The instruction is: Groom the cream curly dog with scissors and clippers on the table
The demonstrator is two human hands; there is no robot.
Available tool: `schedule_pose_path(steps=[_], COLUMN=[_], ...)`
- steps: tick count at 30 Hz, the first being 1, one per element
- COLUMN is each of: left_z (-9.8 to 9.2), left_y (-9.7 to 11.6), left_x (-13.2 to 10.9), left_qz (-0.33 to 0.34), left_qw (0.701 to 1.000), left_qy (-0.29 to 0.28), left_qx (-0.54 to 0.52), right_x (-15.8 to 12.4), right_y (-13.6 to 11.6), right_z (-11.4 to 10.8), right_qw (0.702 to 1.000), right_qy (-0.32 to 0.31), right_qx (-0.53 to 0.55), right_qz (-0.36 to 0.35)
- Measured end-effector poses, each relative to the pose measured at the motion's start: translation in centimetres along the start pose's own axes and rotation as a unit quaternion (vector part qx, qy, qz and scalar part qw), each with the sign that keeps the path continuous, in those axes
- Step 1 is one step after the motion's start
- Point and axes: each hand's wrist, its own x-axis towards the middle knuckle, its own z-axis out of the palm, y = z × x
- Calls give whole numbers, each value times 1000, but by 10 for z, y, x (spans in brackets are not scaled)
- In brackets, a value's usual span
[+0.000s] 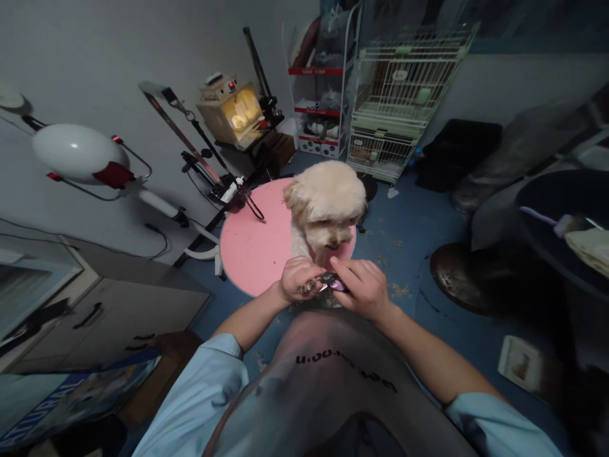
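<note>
A cream-coloured, fluffy dog [330, 193] is on a round pink grooming table [254, 244], its head lowered toward my hands. My left hand [301, 279] is closed at the table's near edge, in front of the dog's foreleg. Between its fingers shows a small, mottled grey-and-dark thing; whether this is the dog's paw I cannot tell. My right hand [365, 287] is closed around a small purple and black tool [339, 285], its kind partly hidden by the fingers. The two hands nearly meet, with a dark piece between them.
A grooming arm [183, 136] with a dangling black loop [254, 206] rises at the table's left. Beside it stands a white dryer [80, 152]. Wire cages [394, 101] and a shelf rack [318, 73] are behind. A brown-topped stool [459, 279] is at right; hair clippings lie on the blue floor.
</note>
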Motion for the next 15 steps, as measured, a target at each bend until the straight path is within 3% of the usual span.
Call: schedule_pose_path(steps=[5,8,9,11,12,13,15], left_z=[2,2,3,8,13,21,44], left_y=[0,-7,-10,-16,-19,-22,-29], left_x=[2,-13,-25,-56,-75,-93,-123], left_qz=[-2,0,-12,-105,-221,-364,-647], left_qw=[1000,999,999,986,954,898,738], left_qy=[-10,-6,20,127,204,247,175], left_qx=[-14,-37,-41,-34,-15,-14,-77], right_x=[0,-2,-6,-18,-28,-40,-69], right_y=[-3,-2,0,6,10,14,23], right_z=[-2,3,6,15,20,26,38], right_qw=[1000,999,998,989,977,957,899], right_qy=[-16,-9,-6,-3,-5,-9,-23], right_qx=[14,36,47,74,91,113,165], right_qz=[7,15,36,126,192,265,406])
